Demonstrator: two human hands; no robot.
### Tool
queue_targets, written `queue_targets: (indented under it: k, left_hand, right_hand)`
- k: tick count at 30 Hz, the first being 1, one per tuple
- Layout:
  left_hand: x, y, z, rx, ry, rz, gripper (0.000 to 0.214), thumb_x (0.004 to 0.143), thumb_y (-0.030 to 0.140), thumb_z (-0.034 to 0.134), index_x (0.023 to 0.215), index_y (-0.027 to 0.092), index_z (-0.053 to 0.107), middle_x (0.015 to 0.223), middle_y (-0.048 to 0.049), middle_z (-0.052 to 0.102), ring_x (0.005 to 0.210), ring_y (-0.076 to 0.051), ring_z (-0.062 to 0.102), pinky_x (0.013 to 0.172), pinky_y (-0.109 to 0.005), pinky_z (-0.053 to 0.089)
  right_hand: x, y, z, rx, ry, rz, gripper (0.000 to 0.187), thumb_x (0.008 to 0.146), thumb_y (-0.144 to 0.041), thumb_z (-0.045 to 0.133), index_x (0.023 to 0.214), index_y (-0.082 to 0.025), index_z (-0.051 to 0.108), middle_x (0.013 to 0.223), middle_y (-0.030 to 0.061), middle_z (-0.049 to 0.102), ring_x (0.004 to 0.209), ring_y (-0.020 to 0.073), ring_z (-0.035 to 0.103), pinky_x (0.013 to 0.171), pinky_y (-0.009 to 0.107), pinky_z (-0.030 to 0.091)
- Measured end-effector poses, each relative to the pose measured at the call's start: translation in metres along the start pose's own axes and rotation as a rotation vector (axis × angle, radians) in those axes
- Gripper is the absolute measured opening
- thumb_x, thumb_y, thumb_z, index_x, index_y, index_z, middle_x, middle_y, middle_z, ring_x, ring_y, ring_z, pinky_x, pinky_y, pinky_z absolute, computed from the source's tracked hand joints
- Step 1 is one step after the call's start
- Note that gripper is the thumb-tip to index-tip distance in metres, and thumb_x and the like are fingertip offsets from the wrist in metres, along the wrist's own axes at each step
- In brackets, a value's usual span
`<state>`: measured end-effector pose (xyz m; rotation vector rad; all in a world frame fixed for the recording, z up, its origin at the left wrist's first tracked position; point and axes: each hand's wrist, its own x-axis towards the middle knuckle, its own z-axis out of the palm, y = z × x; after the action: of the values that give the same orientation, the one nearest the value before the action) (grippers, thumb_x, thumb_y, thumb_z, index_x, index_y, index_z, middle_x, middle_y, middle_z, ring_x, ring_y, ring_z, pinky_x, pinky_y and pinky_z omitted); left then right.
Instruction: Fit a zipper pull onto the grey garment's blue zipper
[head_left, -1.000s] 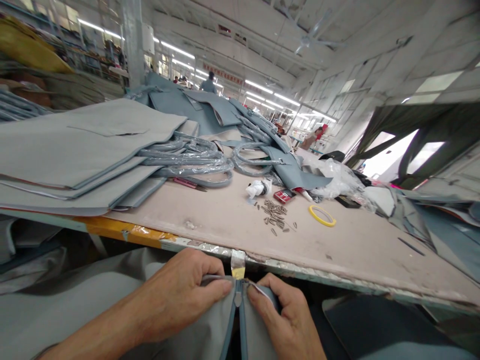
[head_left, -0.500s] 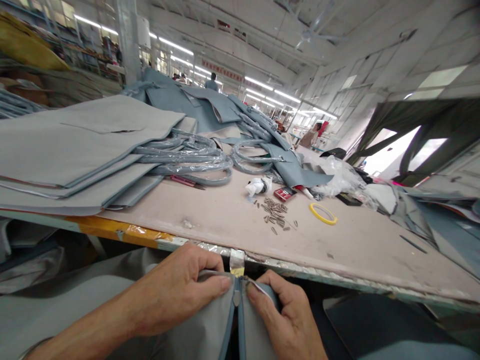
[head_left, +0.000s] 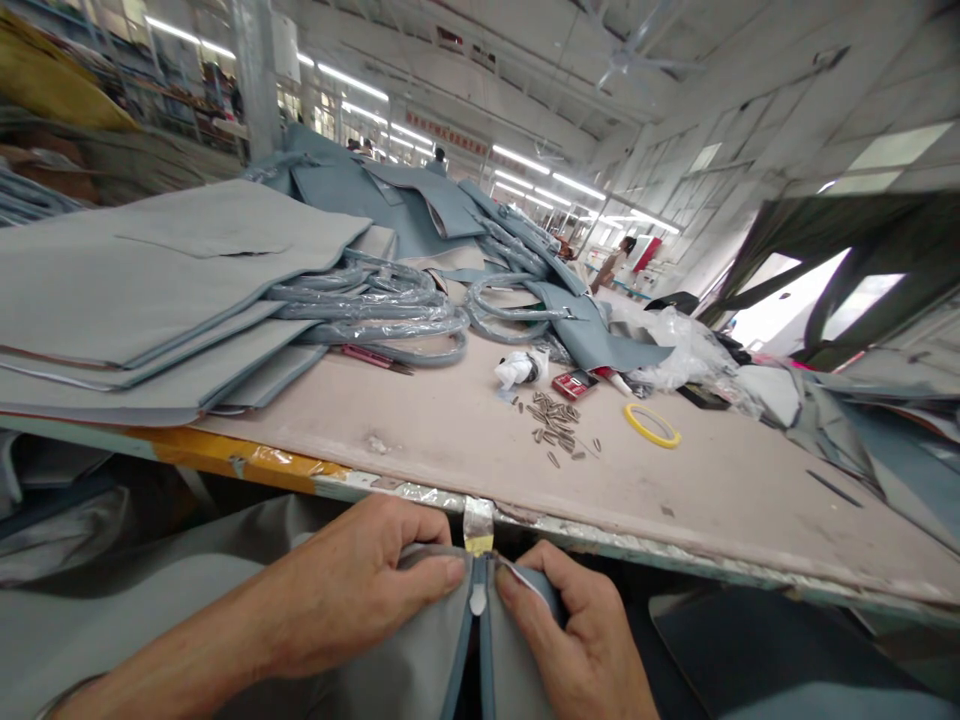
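My left hand (head_left: pixel 382 570) pinches the upper edge of a grey fabric piece (head_left: pixel 375 660) just left of a blue-grey zipper (head_left: pixel 486 650). On the other side, my right hand (head_left: pixel 574 620) grips the fabric with thumb and fingers, its edge folded over. Between the thumbs sits a pale zipper slider (head_left: pixel 478 598), with the two zipper tapes spreading apart below it. The zipper's top end is against a taped metal tab (head_left: pixel 478 525) at the table edge. The fingertips behind the fabric are hidden.
The table (head_left: pixel 450 430) holds stacked grey panels (head_left: pixel 187 270), plastic-wrapped tubing coils (head_left: pixel 375 310), loose zipper sliders (head_left: pixel 553 420), a yellow tape roll (head_left: pixel 652 426) and a red box (head_left: pixel 574 384). Clear plastic (head_left: pixel 682 345) lies at the right. A person (head_left: pixel 613 264) is far off.
The camera view has shifted slightly. Both hands keep their hold on the fabric beside the zipper, and the slider stays at about the same place between them.
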<state>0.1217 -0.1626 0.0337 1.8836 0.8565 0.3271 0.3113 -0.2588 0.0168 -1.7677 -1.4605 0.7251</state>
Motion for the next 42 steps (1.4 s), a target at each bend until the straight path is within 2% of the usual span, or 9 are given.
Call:
queue_targets:
  k: [2, 4, 7, 10, 15, 19, 25, 33, 42]
  left_hand:
    - [-0.001, 0.005, 0.001, -0.007, -0.025, -0.039, 0.015, 0.075, 0.034, 0.068, 0.075, 0.019, 0.067, 0.067, 0.0067, 0.055, 0.066, -0.01, 0.048, 0.056, -0.02, 0.031]
    - [0.0, 0.007, 0.002, -0.068, -0.064, -0.105, 0.017, 0.072, 0.034, 0.069, 0.076, 0.018, 0.069, 0.068, 0.0051, 0.056, 0.067, -0.012, 0.048, 0.057, -0.021, 0.032]
    - [0.006, 0.002, 0.006, -0.28, -0.127, -0.165, 0.025, 0.074, 0.039, 0.065, 0.072, 0.014, 0.062, 0.061, 0.0039, 0.047, 0.057, -0.01, 0.037, 0.053, -0.023, 0.025]
    - [0.011, -0.007, 0.01, -0.377, -0.14, -0.149, 0.026, 0.07, 0.038, 0.066, 0.069, 0.014, 0.057, 0.057, 0.005, 0.042, 0.054, -0.009, 0.03, 0.05, -0.024, 0.019]
    - [-0.002, -0.012, 0.018, -0.307, -0.13, -0.181, 0.02, 0.072, 0.034, 0.063, 0.072, 0.014, 0.059, 0.061, 0.0038, 0.044, 0.058, -0.01, 0.033, 0.05, -0.023, 0.02]
    - [-0.009, -0.016, 0.021, -0.264, -0.12, -0.231, 0.021, 0.075, 0.036, 0.063, 0.075, 0.014, 0.062, 0.064, 0.003, 0.047, 0.057, -0.01, 0.036, 0.049, -0.022, 0.02]
    - [0.005, -0.014, 0.01, -0.484, -0.21, -0.167, 0.028, 0.067, 0.039, 0.07, 0.07, 0.014, 0.056, 0.059, 0.0036, 0.045, 0.055, -0.009, 0.032, 0.051, -0.022, 0.022]
    - [0.02, -0.002, 0.001, -0.434, -0.192, -0.172, 0.031, 0.058, 0.043, 0.066, 0.066, 0.014, 0.057, 0.06, 0.0012, 0.048, 0.056, -0.009, 0.034, 0.052, -0.021, 0.022]
    - [0.015, -0.007, 0.005, -0.413, -0.209, -0.13, 0.03, 0.064, 0.043, 0.064, 0.068, 0.016, 0.052, 0.057, 0.004, 0.039, 0.053, -0.009, 0.028, 0.048, -0.023, 0.019]
  right_hand:
    - [-0.001, 0.001, 0.0, -0.002, 0.0, 0.001, 0.05, 0.09, -0.059, 0.051, 0.071, -0.014, 0.061, 0.063, 0.0001, 0.051, 0.062, 0.0122, 0.045, 0.058, 0.026, 0.029]
    - [-0.001, 0.001, 0.0, 0.005, -0.001, -0.003, 0.049, 0.09, -0.058, 0.051, 0.072, -0.014, 0.062, 0.063, 0.0002, 0.052, 0.062, 0.0124, 0.046, 0.058, 0.025, 0.03]
    - [0.0, -0.002, 0.0, 0.016, -0.027, -0.008, 0.044, 0.089, -0.054, 0.052, 0.072, -0.014, 0.062, 0.064, -0.0005, 0.051, 0.063, 0.012, 0.045, 0.059, 0.025, 0.03]
    - [0.002, -0.007, -0.002, 0.027, -0.086, 0.065, 0.035, 0.081, -0.048, 0.06, 0.073, -0.014, 0.064, 0.062, -0.0019, 0.05, 0.062, 0.0109, 0.042, 0.057, 0.024, 0.029]
    - [0.001, -0.009, -0.005, 0.104, -0.168, 0.081, 0.031, 0.074, -0.042, 0.063, 0.064, -0.013, 0.062, 0.057, -0.0025, 0.044, 0.058, 0.0095, 0.036, 0.055, 0.024, 0.025]
    - [-0.002, -0.006, -0.002, 0.081, -0.157, 0.075, 0.027, 0.073, -0.038, 0.06, 0.062, -0.013, 0.06, 0.057, -0.0025, 0.043, 0.058, 0.0092, 0.036, 0.056, 0.024, 0.025]
    - [0.004, -0.013, 0.0, 0.169, -0.172, 0.171, 0.029, 0.069, -0.042, 0.056, 0.061, -0.015, 0.05, 0.057, -0.0021, 0.037, 0.058, 0.0102, 0.031, 0.054, 0.025, 0.023]
    - [0.013, -0.012, 0.002, 0.268, -0.157, 0.199, 0.031, 0.07, -0.043, 0.059, 0.062, -0.015, 0.05, 0.058, -0.0027, 0.035, 0.059, 0.0097, 0.031, 0.055, 0.025, 0.022]
    - [0.008, -0.017, 0.001, 0.196, -0.133, 0.193, 0.032, 0.07, -0.044, 0.058, 0.059, -0.016, 0.047, 0.058, -0.0025, 0.033, 0.059, 0.0102, 0.03, 0.055, 0.026, 0.022]
